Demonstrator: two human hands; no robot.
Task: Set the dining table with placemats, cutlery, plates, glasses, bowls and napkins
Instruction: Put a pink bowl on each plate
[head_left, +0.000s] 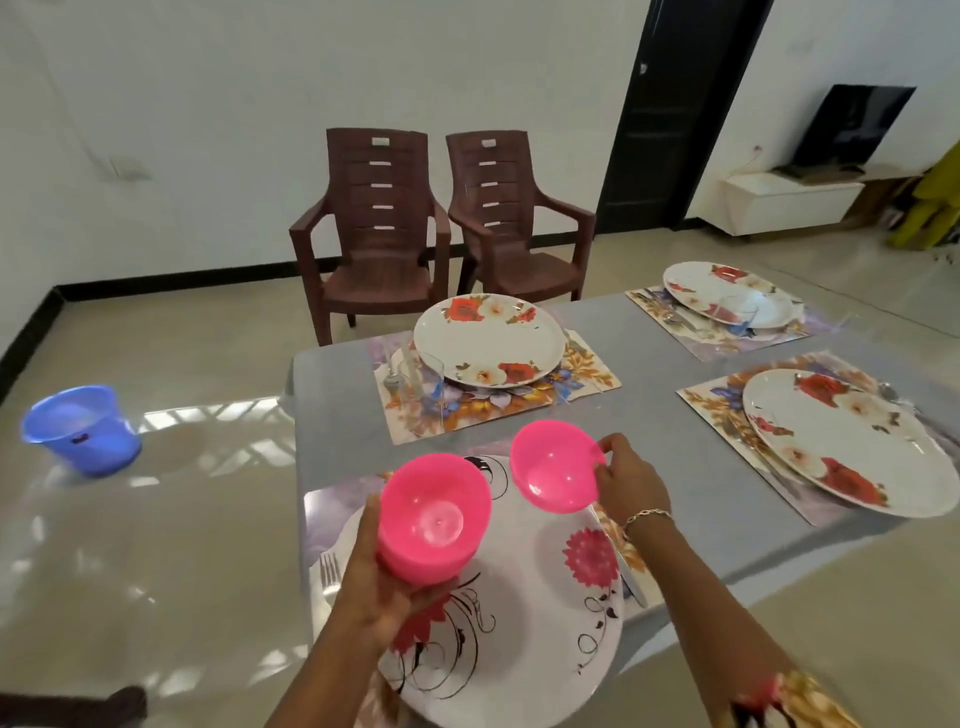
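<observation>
The left hand (374, 587) gripped a pink bowl (434, 514) from below, fingers curled round its base, holding it upright over the near plate (545, 623). The right hand (631, 480) pinched the rim of a second bowl (556, 467), which was tilted with its opening toward the camera, in the air above the table (332, 415) just beyond that plate. A fork (328, 571) lay left of the near plate. A blue bucket (83, 431) stood on the floor.

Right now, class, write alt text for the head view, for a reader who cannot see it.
The left hand holds one pink bowl, right hand a second pink bowl, above a flowered plate on a grey table with three more plates.
</observation>
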